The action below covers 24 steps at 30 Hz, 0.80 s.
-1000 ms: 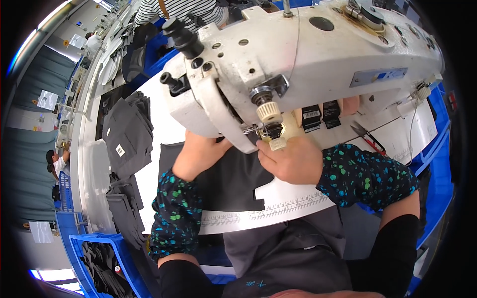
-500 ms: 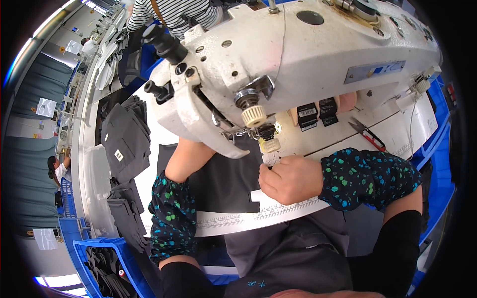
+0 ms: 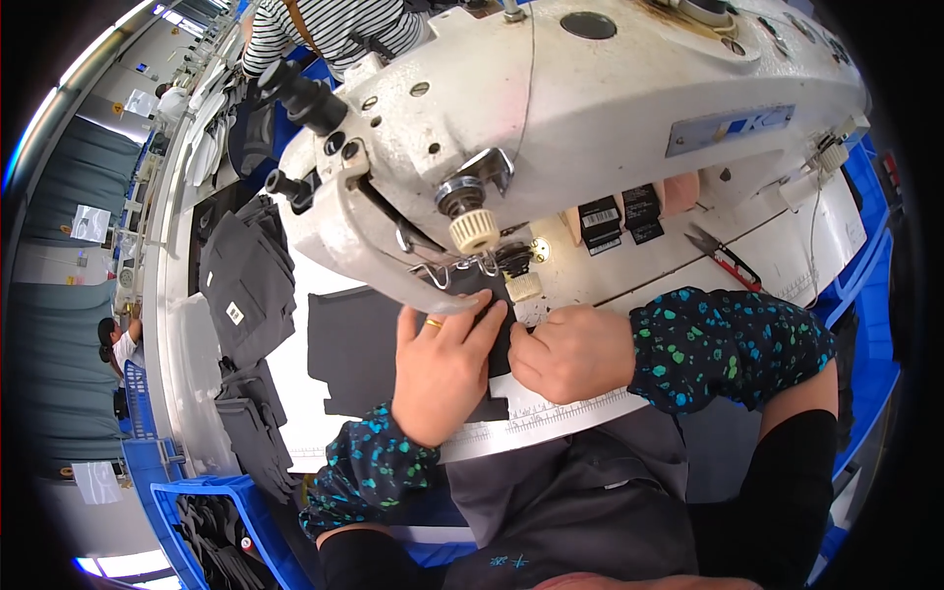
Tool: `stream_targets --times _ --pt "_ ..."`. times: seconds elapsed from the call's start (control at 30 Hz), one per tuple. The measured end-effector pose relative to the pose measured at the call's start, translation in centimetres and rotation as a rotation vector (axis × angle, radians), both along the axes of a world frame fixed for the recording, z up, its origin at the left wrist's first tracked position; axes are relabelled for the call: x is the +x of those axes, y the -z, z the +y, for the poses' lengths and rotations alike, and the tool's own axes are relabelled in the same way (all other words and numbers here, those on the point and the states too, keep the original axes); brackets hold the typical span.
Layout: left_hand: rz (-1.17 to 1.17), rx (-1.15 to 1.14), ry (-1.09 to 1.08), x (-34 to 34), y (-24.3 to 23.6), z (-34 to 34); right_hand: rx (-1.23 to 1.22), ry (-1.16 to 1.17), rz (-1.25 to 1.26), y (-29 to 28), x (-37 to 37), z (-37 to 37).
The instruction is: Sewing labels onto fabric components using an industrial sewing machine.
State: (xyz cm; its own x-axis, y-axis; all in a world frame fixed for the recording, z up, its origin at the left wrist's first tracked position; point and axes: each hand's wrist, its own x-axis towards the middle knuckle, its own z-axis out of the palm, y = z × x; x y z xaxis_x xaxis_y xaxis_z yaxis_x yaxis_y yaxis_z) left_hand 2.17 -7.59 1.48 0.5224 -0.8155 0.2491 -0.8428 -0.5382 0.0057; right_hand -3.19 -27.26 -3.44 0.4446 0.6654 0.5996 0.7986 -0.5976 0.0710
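Note:
A dark grey fabric piece (image 3: 349,354) lies under the needle end of the white sewing machine (image 3: 600,108), on the white worktop (image 3: 295,433). My left hand (image 3: 442,364) rests on that fabric just below the presser area, fingers stretched out and apart, with a ring on one finger. Beside the fabric's right edge, my right hand (image 3: 570,352) is curled with fingertips pressed together; what they hold, if anything, is hidden. Both forearms wear dark speckled sleeve covers.
Stacked dark pieces (image 3: 246,280) lie to the left. Black labels (image 3: 600,226) and scissors (image 3: 723,254) lie under the machine arm. Blue crates (image 3: 187,497) flank the worktop. A striped-shirted co-worker (image 3: 324,29) is behind the machine; another person (image 3: 123,344) sits far left.
My left hand has come out from behind the machine's head, moving right and down onto the fabric with fingers spread. My right hand has moved down from the needle area and stayed curled.

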Motion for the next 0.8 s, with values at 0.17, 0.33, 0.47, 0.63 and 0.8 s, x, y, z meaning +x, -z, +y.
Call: stream_targets --times 0.17,0.33,0.47,0.63,0.8 --pt "0.036 -0.023 0.014 0.1 0.8 0.0 0.008 0.023 -0.028 0.2 0.2 0.0" --pt "-0.008 -0.051 -0.018 1.2 1.1 -0.4 -0.053 0.099 0.027 0.6 1.1 -0.3" --pt "0.005 -0.096 -0.037 2.0 1.3 -0.6 -0.078 0.124 0.112 0.4 1.4 -0.5" --pt "-0.029 -0.102 -0.031 2.2 1.2 -0.7 -0.028 0.12 0.057 0.7 1.9 -0.5" --pt "-0.023 -0.132 -0.027 2.3 1.8 -0.3 -0.01 0.149 0.006 -0.5 1.2 -0.7"
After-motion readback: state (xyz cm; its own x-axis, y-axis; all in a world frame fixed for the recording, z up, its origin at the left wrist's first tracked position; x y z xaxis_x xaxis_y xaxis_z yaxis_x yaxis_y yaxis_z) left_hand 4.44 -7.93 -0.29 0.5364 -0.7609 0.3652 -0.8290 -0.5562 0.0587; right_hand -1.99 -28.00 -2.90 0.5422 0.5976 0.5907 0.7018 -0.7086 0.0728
